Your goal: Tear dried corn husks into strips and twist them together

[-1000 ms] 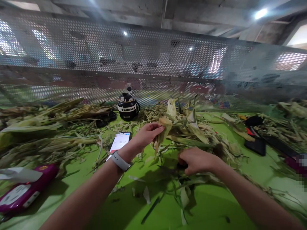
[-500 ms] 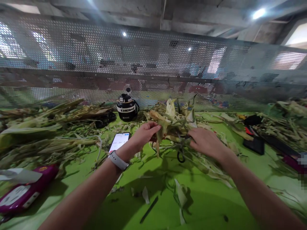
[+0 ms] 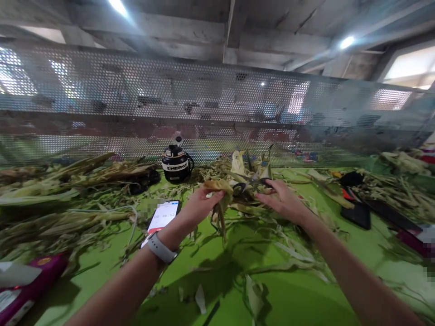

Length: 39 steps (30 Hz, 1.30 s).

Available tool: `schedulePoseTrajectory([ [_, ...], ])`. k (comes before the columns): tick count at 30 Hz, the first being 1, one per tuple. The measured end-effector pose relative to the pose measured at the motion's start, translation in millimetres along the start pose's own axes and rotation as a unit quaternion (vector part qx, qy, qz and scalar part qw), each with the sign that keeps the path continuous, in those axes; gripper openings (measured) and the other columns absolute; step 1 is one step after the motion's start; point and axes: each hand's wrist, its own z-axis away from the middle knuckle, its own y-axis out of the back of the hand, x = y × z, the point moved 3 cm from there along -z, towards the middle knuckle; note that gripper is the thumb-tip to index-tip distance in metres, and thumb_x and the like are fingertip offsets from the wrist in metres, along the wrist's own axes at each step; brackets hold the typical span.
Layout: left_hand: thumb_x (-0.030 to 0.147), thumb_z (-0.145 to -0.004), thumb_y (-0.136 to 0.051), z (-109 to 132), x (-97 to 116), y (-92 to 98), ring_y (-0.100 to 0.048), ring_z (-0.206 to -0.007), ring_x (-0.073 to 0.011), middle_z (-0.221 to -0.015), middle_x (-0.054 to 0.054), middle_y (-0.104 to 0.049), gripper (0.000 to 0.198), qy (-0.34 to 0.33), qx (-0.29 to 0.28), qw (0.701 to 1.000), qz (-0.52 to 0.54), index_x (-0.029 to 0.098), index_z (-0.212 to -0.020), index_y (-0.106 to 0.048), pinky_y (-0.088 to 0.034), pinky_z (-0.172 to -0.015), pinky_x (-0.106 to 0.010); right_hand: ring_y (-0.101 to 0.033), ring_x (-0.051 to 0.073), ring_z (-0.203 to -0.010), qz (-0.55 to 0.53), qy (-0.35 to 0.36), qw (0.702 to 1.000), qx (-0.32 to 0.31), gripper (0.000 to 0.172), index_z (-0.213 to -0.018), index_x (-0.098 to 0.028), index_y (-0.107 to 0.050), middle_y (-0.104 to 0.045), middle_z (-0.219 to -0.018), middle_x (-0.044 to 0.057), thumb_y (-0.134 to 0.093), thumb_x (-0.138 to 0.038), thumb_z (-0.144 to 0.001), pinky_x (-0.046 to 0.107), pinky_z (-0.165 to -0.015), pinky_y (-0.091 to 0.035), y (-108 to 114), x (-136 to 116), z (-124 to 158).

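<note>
My left hand (image 3: 204, 206), with a pale watch band on the wrist, pinches a brownish dried corn husk (image 3: 219, 185) whose strips hang down below the fingers. My right hand (image 3: 283, 201) grips one dark handle loop of a pair of scissors (image 3: 252, 182) between thumb and fingers. The scissors' other loop lies close to the husk, beside my left fingertips. Behind both hands rises a heap of pale husks (image 3: 238, 160), which partly hides what lies under it.
A black jug (image 3: 176, 165) and a phone with a running timer (image 3: 165, 215) stand left of centre. Husk piles (image 3: 61, 194) line the left. A magenta device (image 3: 37, 280) sits front left, a black object (image 3: 356, 213) right. A perforated metal screen (image 3: 210, 104) borders the green table (image 3: 163, 312).
The scissors have come up from below the husk and turned, with both loops now showing above it. My right hand has shifted slightly left. The camera view has tilted up.
</note>
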Motion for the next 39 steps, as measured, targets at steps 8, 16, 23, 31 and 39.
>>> schedulePoseTrajectory([
  [8,0.025,-0.063,-0.068,5.7,-3.2,-10.5,-0.060,-0.070,-0.0138,-0.077,-0.003,-0.069,0.017,0.050,-0.061,0.995,0.057,0.016,-0.077,-0.068,-0.047,-0.071,-0.027,-0.058,0.025,-0.090,-0.089,-0.013,0.994,0.062,0.071,-0.122,-0.010,-0.045,-0.049,-0.117,0.018,-0.063,-0.054,-0.069,0.036,-0.074,-0.050,-13.0,1.3,-1.6],
  [16,0.022,-0.069,-0.057,4.1,-3.8,-3.9,-0.049,-0.052,-0.0079,-0.067,0.002,-0.059,0.011,0.055,-0.008,0.998,0.043,0.017,-0.078,-0.061,-0.039,-0.048,-0.019,-0.058,0.022,-0.085,-0.277,-0.083,0.957,0.012,0.049,-0.106,-0.018,-0.052,-0.058,-0.099,0.009,-0.064,-0.042,-0.065,0.035,-0.069,-0.054,-22.3,-2.7,-1.1],
  [23,0.040,-0.070,-0.063,-0.3,1.3,4.1,-0.041,-0.049,-0.0077,-0.062,0.003,-0.056,0.028,-0.048,0.059,0.994,-0.085,0.014,-0.082,-0.063,-0.032,-0.047,-0.020,-0.057,0.020,-0.084,-0.429,-0.104,0.896,-0.051,0.040,-0.096,-0.019,-0.059,-0.059,-0.093,0.005,-0.070,-0.035,-0.060,0.033,-0.070,-0.055,-22.7,-13.5,4.5],
  [31,0.038,-0.072,-0.061,3.0,14.3,12.2,-0.040,-0.050,-0.0085,-0.057,0.006,-0.051,0.022,-0.090,0.140,0.973,-0.159,0.016,-0.071,-0.057,-0.032,-0.050,-0.020,-0.058,0.023,-0.091,-0.493,-0.104,0.857,-0.112,0.039,-0.096,-0.019,-0.063,-0.061,-0.100,0.006,-0.064,-0.032,-0.059,0.038,-0.075,-0.056,-22.1,-14.8,6.3],
  [39,0.030,-0.078,-0.053,-2.8,9.7,22.1,-0.048,-0.048,-0.0099,-0.061,0.004,-0.053,0.011,-0.120,0.173,0.953,-0.216,0.019,-0.077,-0.052,-0.035,-0.048,-0.021,-0.064,0.015,-0.075,-0.432,-0.121,0.880,-0.156,0.039,-0.098,-0.016,-0.061,-0.065,-0.088,0.003,-0.074,-0.026,-0.063,0.029,-0.072,-0.055,-32.6,-12.4,5.9],
])
